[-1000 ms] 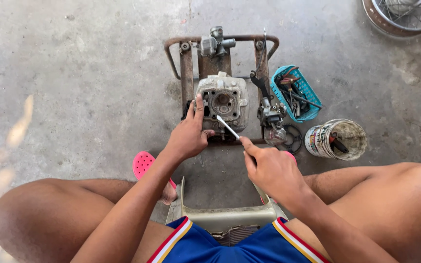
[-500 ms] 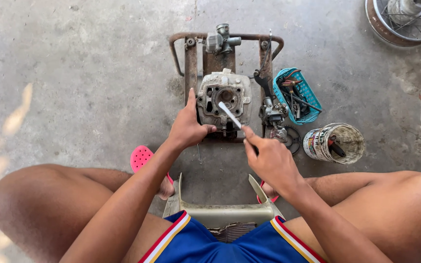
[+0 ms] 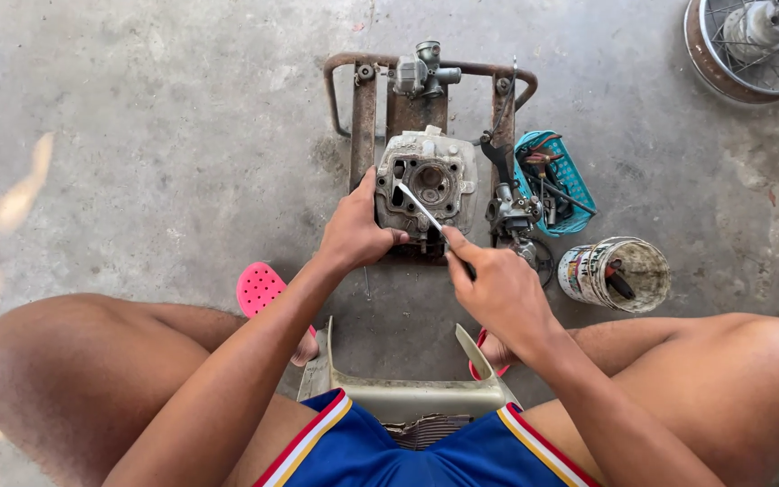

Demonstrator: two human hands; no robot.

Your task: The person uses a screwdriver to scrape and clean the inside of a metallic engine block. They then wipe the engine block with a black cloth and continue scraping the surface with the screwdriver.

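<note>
A grey metal engine cylinder head (image 3: 448, 176) rests on a rusty metal stand (image 3: 364, 117) on the concrete floor. My left hand (image 3: 353, 230) grips the head's left side and steadies it. My right hand (image 3: 493, 289) holds a thin metal tool (image 3: 418, 207) whose tip reaches into the head's left opening. A small carburettor (image 3: 421, 72) sits at the top of the stand.
A teal basket of tools (image 3: 579, 176) and more engine parts (image 3: 516, 212) lie right of the stand. A dirty paint can (image 3: 646, 261) stands near my right knee. A spoked wheel (image 3: 750, 41) lies top right. A pink sandal (image 3: 259, 284) is under my left leg.
The view has shifted slightly. My right hand has kept the tool at the cylinder head, its tip moving a little within the left opening. My left hand stays on the head.
</note>
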